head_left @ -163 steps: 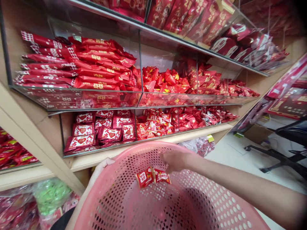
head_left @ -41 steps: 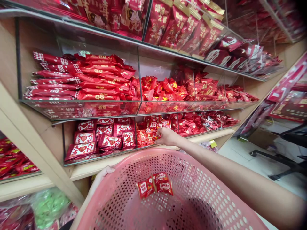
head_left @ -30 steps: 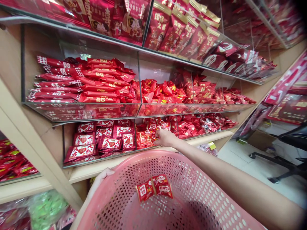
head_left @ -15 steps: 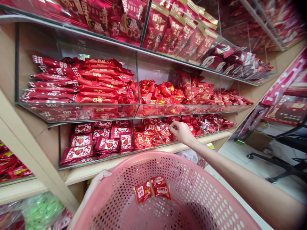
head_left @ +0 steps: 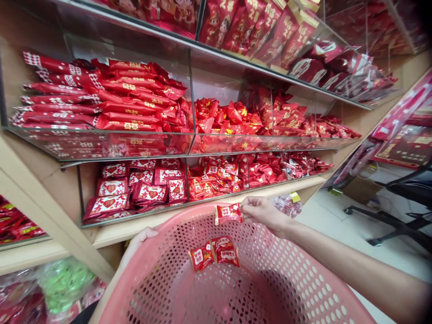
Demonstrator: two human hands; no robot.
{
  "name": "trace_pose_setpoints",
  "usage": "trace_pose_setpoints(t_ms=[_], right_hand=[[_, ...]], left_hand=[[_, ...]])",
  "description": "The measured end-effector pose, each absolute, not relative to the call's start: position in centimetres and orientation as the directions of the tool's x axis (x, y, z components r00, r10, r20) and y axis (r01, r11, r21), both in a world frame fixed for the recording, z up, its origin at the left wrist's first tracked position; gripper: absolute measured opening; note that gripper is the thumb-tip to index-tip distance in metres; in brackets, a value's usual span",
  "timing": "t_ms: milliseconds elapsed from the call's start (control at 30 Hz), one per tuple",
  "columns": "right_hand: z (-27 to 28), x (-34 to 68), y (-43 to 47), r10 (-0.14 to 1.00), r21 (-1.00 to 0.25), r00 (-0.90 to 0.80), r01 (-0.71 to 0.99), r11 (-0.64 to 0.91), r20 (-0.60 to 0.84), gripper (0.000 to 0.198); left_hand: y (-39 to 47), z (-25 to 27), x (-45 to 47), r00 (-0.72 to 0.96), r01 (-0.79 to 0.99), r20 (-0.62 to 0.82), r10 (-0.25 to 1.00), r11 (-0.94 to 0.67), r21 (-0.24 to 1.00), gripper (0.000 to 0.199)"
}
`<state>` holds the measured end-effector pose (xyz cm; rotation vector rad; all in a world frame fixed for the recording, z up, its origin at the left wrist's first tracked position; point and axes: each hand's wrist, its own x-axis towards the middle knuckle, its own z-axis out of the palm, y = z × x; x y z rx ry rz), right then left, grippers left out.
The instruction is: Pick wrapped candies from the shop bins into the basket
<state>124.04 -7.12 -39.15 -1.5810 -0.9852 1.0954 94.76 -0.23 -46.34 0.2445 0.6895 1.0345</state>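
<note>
A pink plastic basket (head_left: 290, 265) full of round holes fills the lower middle of the view. My left hand (head_left: 143, 238) grips its left rim; part of the fingers is hidden behind the rim. Over the far rim, my right hand (head_left: 261, 213) pinches a small red and gold candy packet (head_left: 228, 213) by its right end. Inside the basket lie two similar packets, a left packet (head_left: 201, 257) and a right packet (head_left: 225, 251), side by side. Beyond the rim, loose red packets (head_left: 211, 180) fill a compartment of the bottom shelf.
White-and-red square packets (head_left: 113, 202) fill the bottom-left compartment. Long red packets (head_left: 131, 103) are stacked on the shelf above, behind a clear front panel (head_left: 141, 144). A wooden shelf edge (head_left: 135, 231) runs behind the basket. A black chair base (head_left: 381, 220) stands at right.
My right hand has come back from the bottom-shelf compartment to above the basket's far rim, now with a candy packet showing in its fingers. My left hand stays on the rim.
</note>
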Motion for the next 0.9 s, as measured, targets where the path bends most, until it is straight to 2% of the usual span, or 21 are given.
trace_pose_setpoints(t_ms=[133, 433, 700, 900], right_hand=[[-41.1, 123.3, -7.5, 0.932, -0.94, 0.231, 0.128, -0.315, -0.281, 0.021], [-42.4, 123.3, -7.4, 0.923, -0.899, 0.2, 0.233, -0.372, -0.33, 0.023], [-43.3, 123.1, -7.6, 0.913, -0.888, 0.179, 0.229, -0.4, -0.365, 0.022], [-42.7, 121.9, -6.8, 0.902, -0.894, 0.122, 0.135, -0.427, -0.413, 0.019]], left_hand=[[-0.1, -46.1, 94.5, 0.379, -0.675, -0.417, 0.826, 0.555, 0.486, 0.031], [-0.1, -46.5, 94.5, 0.449, -0.635, -0.411, 0.794, 0.607, 0.479, 0.032], [-0.1, -47.0, 94.6, 0.463, -0.631, -0.388, 0.797, 0.604, 0.487, 0.031], [0.0, -47.1, 94.6, 0.45, -0.634, -0.384, 0.807, 0.591, 0.499, 0.032]])
